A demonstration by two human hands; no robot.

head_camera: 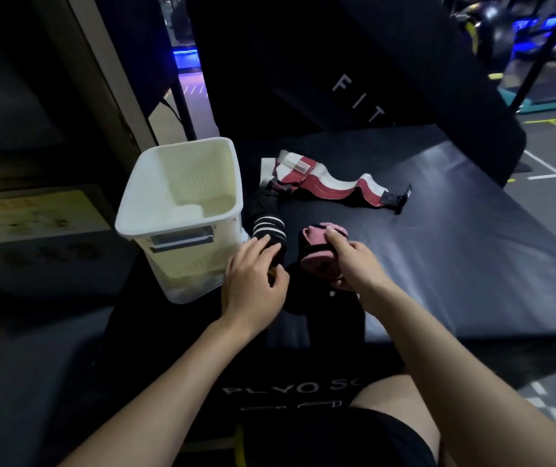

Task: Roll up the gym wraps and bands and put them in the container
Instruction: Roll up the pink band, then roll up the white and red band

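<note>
The right hand point(354, 261) grips a pink wrap point(320, 254), partly rolled into a bundle, thumb on top and fingers curled beneath it, closed firmly round the roll. The left hand point(254, 281) has its fingers curled onto the near end of a black wrap with white stripes point(267, 227), pinching the fabric against the padded surface; how tight that pinch is cannot be told, since the fingertips are in shadow. Both wraps lie just to the right of the white container point(182, 210), the striped one touching or nearly touching its right wall, the pink roll one step further right. The container stands open-topped on the left edge of a black plyo box point(438, 230), with a slotted handle recess in its near wall; pale items lie at its bottom, not identifiable. Beyond the striped wrap, to the right of the container's far corner, a red and white wrap point(330, 183) lies unrolled in loose waves, a dark tab at its far end. Legible writing: "PLYO SO", cut off by the person's leg, on the box's front face below the container; "FIT" in white letters on a dark padded panel point(354, 96) behind it.
</note>
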